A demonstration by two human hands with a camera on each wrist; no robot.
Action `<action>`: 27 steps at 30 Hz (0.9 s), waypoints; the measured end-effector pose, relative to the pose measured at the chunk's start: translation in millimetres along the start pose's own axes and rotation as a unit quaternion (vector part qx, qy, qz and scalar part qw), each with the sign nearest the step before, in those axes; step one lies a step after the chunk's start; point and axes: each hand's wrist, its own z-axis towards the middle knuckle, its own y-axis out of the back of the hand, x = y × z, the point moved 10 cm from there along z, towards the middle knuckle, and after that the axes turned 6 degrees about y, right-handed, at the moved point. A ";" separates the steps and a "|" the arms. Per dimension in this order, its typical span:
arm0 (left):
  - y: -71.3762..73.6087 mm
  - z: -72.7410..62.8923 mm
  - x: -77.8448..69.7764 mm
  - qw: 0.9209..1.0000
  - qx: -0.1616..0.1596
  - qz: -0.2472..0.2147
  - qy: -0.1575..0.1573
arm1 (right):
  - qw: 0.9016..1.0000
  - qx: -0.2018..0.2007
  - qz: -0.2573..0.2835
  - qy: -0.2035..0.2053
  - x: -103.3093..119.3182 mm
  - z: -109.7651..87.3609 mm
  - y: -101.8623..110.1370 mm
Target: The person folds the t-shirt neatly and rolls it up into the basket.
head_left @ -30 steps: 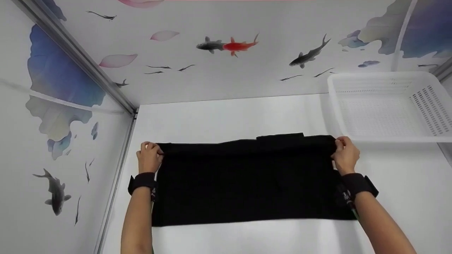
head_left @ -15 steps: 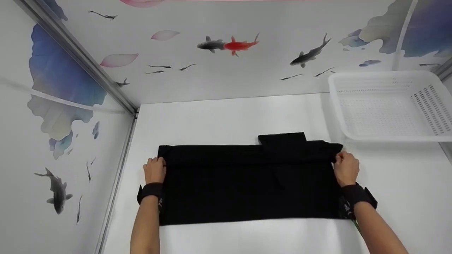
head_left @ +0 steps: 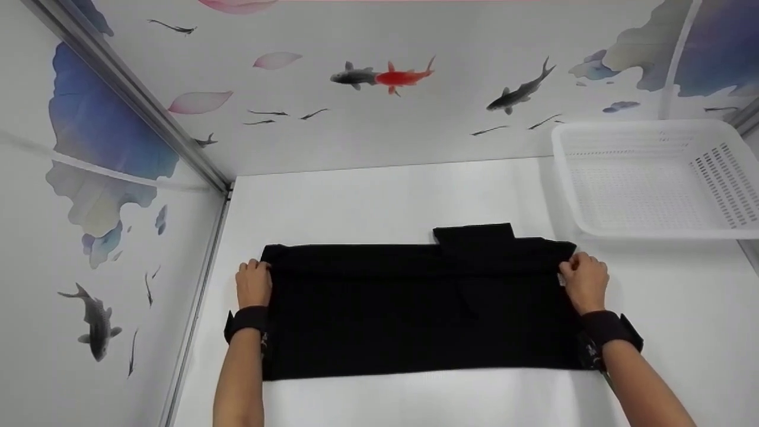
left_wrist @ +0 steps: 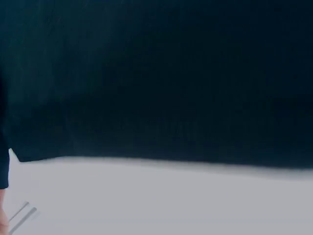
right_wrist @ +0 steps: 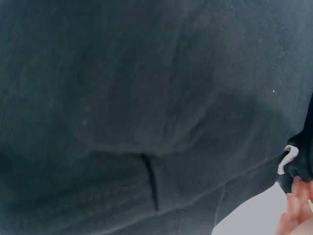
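Note:
A black garment (head_left: 415,320) lies flat on the white table in the head view, with a layer folded over along its far side. A rectangular piece of it (head_left: 474,234) sticks out past the far edge, right of the middle. At the left edge my left hand (head_left: 254,284) grips the fabric near the fold. My right hand (head_left: 585,283) pinches the right edge between thumb and fingers, beside a small white tag (right_wrist: 287,159) that shows in the right wrist view. Dark cloth (left_wrist: 161,88) fills most of the left wrist view, where the fingertips are out of sight.
A white perforated plastic basket (head_left: 652,184) stands at the back right. Behind the table (head_left: 356,201) rises a panel printed with fish and petals, and another printed panel (head_left: 35,237) borders the left side.
Both hands have come nearer with the far edge of the garment, laying the fold down flat. In the last half second both have shifted slightly outward.

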 end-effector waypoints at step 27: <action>-18.4 19.0 -92.8 0.994 0.006 -0.108 -0.032 | 0.999 -0.023 0.014 0.039 38.7 27.7 -9.6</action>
